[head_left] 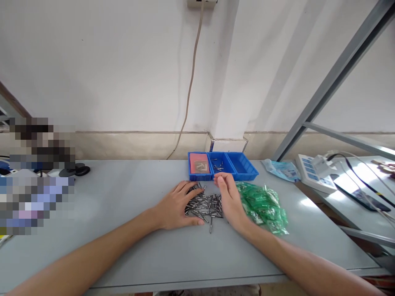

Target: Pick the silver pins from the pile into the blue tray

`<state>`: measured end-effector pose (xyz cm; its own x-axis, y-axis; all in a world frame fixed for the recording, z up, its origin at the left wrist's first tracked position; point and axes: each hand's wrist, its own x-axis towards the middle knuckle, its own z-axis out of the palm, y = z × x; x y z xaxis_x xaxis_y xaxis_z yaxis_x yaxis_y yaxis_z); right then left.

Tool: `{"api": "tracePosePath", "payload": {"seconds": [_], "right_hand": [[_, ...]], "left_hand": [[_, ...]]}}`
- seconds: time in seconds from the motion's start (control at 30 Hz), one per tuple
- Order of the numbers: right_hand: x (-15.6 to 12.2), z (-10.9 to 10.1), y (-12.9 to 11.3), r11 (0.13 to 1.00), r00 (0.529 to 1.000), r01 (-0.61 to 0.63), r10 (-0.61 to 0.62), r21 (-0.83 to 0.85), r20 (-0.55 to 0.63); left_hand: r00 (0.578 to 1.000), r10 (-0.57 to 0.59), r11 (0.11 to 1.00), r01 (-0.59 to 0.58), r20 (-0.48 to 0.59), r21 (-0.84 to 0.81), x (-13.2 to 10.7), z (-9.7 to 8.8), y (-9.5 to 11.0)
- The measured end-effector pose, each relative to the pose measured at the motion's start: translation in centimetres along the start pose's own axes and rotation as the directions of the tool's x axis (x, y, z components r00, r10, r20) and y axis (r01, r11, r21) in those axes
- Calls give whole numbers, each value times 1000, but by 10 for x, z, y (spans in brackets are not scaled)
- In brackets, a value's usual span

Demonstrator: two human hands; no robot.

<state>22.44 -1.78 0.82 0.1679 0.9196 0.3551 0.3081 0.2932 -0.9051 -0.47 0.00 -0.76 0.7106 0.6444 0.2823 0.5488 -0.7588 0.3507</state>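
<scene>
First, between front and back edges of grey tabletop (154, 263): bare left hand (177, 207), fingers spread, at left of loose heap of slim silvery metal pins (202, 202); at back edge, blue plastic three-compartment tray (200, 178); bare right hand (231, 202), fingers together, curved, any grip hidden; toward right edge, crumpled translucent green plastic bags (263, 205).

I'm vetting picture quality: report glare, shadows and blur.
Head view: white glare on the gray table, right of the green bags; head view: soft diagonal shadows on the white wall; head view: coarse pixel blocks hide part of the left side; head view: metal pins mostly sharp enough to tell apart.
</scene>
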Motion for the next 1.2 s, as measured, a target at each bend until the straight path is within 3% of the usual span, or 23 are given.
{"api": "tracePosePath", "payload": {"seconds": [0.17,0.3,0.47,0.6,0.73,1.07,1.2], "right_hand": [[-21,4,0,986,996,44,-29,-163,89],[-24,6,5,978,989,-9,39,-206,146],[-22,7,4,994,978,-77,91,-81,189],[-19,9,4,993,982,-114,109,22,157],[-19,9,6,994,988,-110,108,17,107],[-16,10,15,990,983,-131,123,49,134],[-14,10,15,984,980,-157,146,79,132]], "left_hand": [[1000,7,1000,-7,-1,20,1,-1,2],[1000,8,999,-9,17,42,2,-2,3],[998,-26,999,25,57,26,1,-2,5],[997,-20,1000,21,74,-7,0,2,8],[997,-37,999,39,65,-23,-1,7,12],[993,-103,995,103,-51,3,-1,21,18],[989,-144,990,144,-31,0,-1,20,20]]}}
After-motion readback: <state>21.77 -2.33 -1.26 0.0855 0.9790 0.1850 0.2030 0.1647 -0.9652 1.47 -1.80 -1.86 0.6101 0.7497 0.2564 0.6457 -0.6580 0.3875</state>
